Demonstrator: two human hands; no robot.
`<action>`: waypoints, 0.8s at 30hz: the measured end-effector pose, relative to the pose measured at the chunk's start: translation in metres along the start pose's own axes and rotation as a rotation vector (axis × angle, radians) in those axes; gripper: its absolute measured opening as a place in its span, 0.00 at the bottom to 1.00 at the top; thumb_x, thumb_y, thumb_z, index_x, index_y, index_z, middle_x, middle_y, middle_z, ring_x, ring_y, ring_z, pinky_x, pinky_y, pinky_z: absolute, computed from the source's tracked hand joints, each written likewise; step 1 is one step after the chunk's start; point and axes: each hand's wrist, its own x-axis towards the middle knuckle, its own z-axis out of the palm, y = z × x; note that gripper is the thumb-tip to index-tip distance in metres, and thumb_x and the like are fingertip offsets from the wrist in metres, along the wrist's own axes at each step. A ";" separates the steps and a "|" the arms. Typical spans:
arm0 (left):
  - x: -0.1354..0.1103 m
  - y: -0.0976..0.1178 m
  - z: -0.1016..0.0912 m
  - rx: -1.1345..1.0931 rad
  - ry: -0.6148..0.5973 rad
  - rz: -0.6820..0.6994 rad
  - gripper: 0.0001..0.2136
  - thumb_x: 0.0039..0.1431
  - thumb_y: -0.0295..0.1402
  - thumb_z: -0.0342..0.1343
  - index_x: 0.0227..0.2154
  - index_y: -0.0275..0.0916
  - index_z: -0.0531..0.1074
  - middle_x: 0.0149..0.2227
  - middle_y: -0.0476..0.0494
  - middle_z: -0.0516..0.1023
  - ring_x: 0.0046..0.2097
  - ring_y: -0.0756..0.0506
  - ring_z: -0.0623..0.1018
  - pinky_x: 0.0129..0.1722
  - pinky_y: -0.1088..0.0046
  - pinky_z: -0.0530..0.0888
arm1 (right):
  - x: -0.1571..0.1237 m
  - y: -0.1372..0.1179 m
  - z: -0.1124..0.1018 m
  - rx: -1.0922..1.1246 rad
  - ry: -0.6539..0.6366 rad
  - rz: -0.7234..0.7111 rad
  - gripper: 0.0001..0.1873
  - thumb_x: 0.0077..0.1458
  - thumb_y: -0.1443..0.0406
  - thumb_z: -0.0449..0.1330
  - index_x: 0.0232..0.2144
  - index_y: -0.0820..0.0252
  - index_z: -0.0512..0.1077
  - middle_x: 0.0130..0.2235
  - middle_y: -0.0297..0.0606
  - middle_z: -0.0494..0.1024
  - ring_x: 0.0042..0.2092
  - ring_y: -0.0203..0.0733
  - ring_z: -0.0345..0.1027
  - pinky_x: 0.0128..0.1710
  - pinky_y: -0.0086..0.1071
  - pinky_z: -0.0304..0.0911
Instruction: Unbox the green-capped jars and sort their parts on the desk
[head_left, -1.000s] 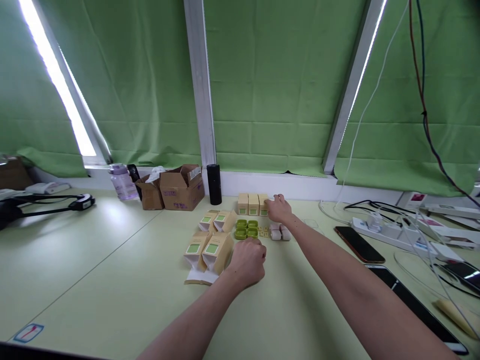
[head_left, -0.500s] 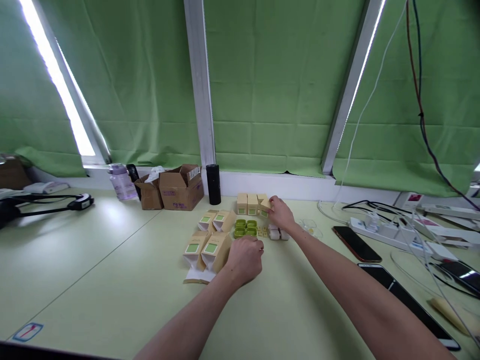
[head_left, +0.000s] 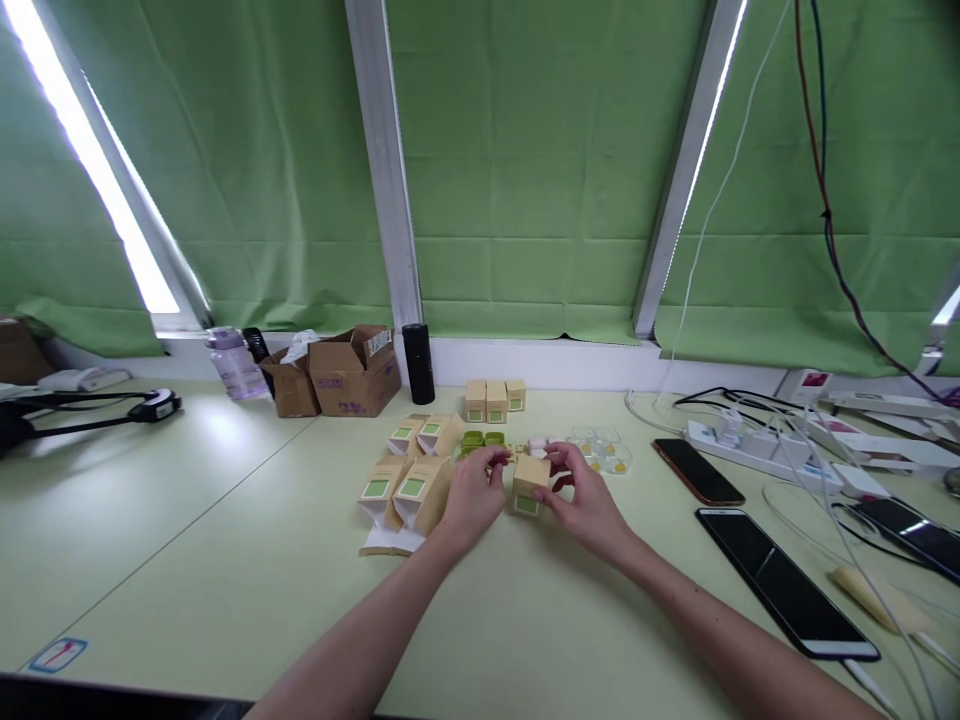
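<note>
My right hand (head_left: 589,505) grips a small tan cardboard box (head_left: 531,475) with a green label, thumb and fingers on its right side, close above the table. My left hand (head_left: 474,497) is closed, its thumb and fingertips together just left of the box; whether anything is between them I cannot make out. Behind the left hand, green trays (head_left: 474,440) are partly covered. White pieces (head_left: 538,445) show behind the held box. Left of my left hand stand several tan paper packs (head_left: 420,490) with green labels and white lower parts.
Three tan boxes (head_left: 496,402) stand near the wall. Clear plastic cups (head_left: 611,455) sit at right, then phones (head_left: 784,580), a power strip (head_left: 739,450) and cables. Open cartons (head_left: 352,380), a black cylinder (head_left: 418,365) and a purple bottle (head_left: 238,365) are back left.
My right hand has drawn a tan box from the right end of the back row toward me. My left hand has shifted slightly up and left, fingertips now beside that box.
</note>
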 end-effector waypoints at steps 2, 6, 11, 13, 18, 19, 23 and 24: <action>-0.001 0.000 0.002 -0.051 -0.044 -0.038 0.14 0.63 0.21 0.52 0.45 0.37 0.80 0.46 0.40 0.85 0.48 0.43 0.83 0.52 0.64 0.79 | -0.008 0.010 0.004 0.016 -0.043 0.015 0.29 0.54 0.62 0.64 0.57 0.51 0.61 0.51 0.40 0.77 0.47 0.44 0.72 0.47 0.38 0.70; -0.001 -0.003 0.006 -0.140 -0.113 -0.096 0.16 0.62 0.20 0.52 0.47 0.37 0.80 0.47 0.39 0.85 0.49 0.42 0.83 0.52 0.64 0.80 | -0.013 0.024 0.004 0.023 -0.105 0.009 0.39 0.50 0.65 0.66 0.62 0.50 0.58 0.56 0.42 0.73 0.54 0.47 0.69 0.47 0.38 0.70; 0.001 -0.011 0.009 -0.213 -0.164 -0.128 0.18 0.59 0.19 0.52 0.47 0.35 0.81 0.47 0.37 0.85 0.48 0.41 0.84 0.52 0.63 0.80 | -0.011 0.030 -0.001 0.057 -0.088 -0.005 0.36 0.50 0.66 0.65 0.61 0.50 0.62 0.54 0.42 0.72 0.53 0.48 0.68 0.44 0.38 0.70; 0.001 -0.013 0.009 -0.228 -0.184 -0.121 0.19 0.57 0.18 0.52 0.47 0.36 0.82 0.46 0.38 0.86 0.48 0.42 0.84 0.51 0.63 0.80 | -0.010 0.030 -0.002 0.074 -0.091 0.003 0.34 0.50 0.66 0.64 0.59 0.51 0.63 0.52 0.42 0.72 0.51 0.48 0.68 0.43 0.38 0.70; 0.001 -0.012 0.009 -0.230 -0.204 -0.084 0.19 0.55 0.18 0.51 0.42 0.37 0.83 0.42 0.41 0.86 0.44 0.42 0.84 0.47 0.65 0.80 | -0.010 0.031 0.000 0.083 -0.125 0.021 0.27 0.51 0.66 0.63 0.54 0.53 0.67 0.48 0.40 0.73 0.46 0.46 0.70 0.40 0.38 0.69; 0.001 -0.012 0.009 -0.229 -0.205 -0.078 0.19 0.55 0.18 0.51 0.42 0.37 0.83 0.42 0.41 0.87 0.44 0.42 0.84 0.47 0.66 0.80 | -0.010 0.031 0.000 0.081 -0.128 0.023 0.26 0.51 0.66 0.63 0.53 0.53 0.67 0.47 0.40 0.73 0.45 0.46 0.70 0.40 0.37 0.69; 0.002 -0.014 0.009 -0.223 -0.201 -0.066 0.18 0.53 0.18 0.52 0.40 0.37 0.83 0.40 0.42 0.86 0.42 0.42 0.84 0.46 0.66 0.80 | -0.009 0.031 -0.004 0.076 -0.137 0.010 0.25 0.50 0.66 0.64 0.52 0.54 0.68 0.47 0.40 0.74 0.47 0.47 0.70 0.42 0.37 0.69; 0.002 -0.015 0.009 -0.219 -0.197 -0.065 0.17 0.53 0.19 0.52 0.39 0.38 0.83 0.40 0.42 0.86 0.42 0.42 0.84 0.46 0.66 0.80 | -0.008 0.031 -0.006 0.072 -0.145 0.004 0.25 0.50 0.67 0.64 0.52 0.54 0.68 0.48 0.40 0.74 0.48 0.47 0.70 0.43 0.37 0.68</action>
